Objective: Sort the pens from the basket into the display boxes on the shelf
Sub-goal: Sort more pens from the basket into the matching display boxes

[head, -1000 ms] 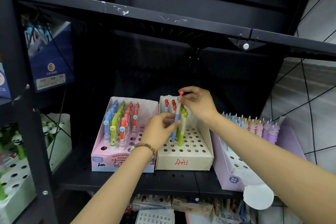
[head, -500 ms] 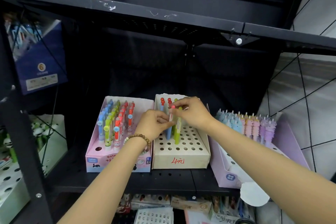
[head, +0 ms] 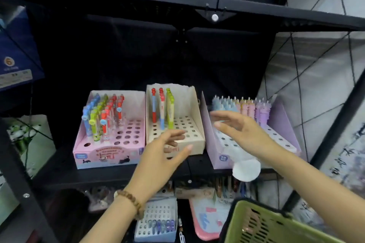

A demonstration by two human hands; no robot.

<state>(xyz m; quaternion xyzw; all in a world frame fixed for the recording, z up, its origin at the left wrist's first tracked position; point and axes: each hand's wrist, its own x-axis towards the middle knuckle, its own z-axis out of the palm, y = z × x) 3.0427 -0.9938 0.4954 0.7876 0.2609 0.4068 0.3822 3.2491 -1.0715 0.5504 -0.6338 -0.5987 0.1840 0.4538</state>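
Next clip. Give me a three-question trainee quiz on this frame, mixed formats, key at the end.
1. True or false: the right hand is holding a pen.
2. In the cream box, the pens stand in: A) the front rows, B) the back rows, C) every hole.
3. Which wrist wears the beaded bracelet?
Key: 1 false, its fingers are spread and empty; 2 B; 3 the left.
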